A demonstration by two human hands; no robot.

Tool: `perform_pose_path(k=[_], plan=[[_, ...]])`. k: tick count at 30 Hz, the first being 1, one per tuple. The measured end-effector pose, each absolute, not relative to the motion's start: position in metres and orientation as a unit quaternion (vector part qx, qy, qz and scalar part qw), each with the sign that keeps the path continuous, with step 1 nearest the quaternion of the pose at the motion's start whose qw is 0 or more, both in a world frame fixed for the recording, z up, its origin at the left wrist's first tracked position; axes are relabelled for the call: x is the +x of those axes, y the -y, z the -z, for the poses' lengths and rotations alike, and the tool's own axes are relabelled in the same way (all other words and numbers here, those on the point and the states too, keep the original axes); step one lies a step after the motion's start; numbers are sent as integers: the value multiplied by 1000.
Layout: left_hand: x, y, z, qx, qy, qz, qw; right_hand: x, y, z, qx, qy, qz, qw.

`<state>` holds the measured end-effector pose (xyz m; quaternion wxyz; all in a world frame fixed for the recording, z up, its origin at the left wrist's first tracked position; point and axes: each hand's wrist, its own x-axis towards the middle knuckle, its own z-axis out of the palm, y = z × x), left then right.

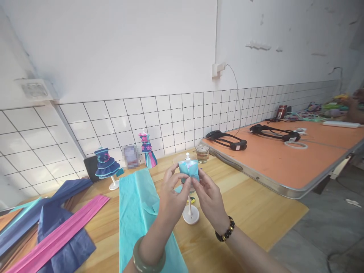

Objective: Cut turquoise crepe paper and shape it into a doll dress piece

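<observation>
A small white doll dress form (190,214) stands on the wooden table, its upper part wrapped in light blue cloth (184,169). My left hand (174,191) pinches the front of that cloth from the left. From the right, my right hand (209,193) pinches it too, the fingertips of both hands meeting at the middle. My fingers hide part of the cloth and the stand's upper pole. Behind the pole lies a small yellow and black item (192,200). A wide turquoise cloth (133,212) is spread under my left forearm.
At left, a form in a navy tiered dress (107,163) and a striped doll dress (148,153) stand by the wall. Pink cloth (65,231) lies over navy cloth (82,246). A glass (202,153) stands behind my hands. Black headsets (227,140) rest on the orange table (273,163).
</observation>
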<state>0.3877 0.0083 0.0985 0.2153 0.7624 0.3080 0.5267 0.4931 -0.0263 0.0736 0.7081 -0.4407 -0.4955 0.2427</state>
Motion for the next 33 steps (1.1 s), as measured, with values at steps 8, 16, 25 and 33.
perform_pose_path(k=[8, 16, 25, 33], plan=[[387, -7, -102, 734, -314, -554, 237, 491, 28, -75, -433, 490, -246, 716], [385, -13, -103, 672, -318, -569, 351, 488, 30, -75, -429, 502, -240, 711], [381, -16, -107, 660, -288, -539, 436, 487, 32, -74, -438, 525, -214, 698], [380, -10, -113, 652, -275, -529, 468, 485, 34, -74, -444, 528, -210, 693]])
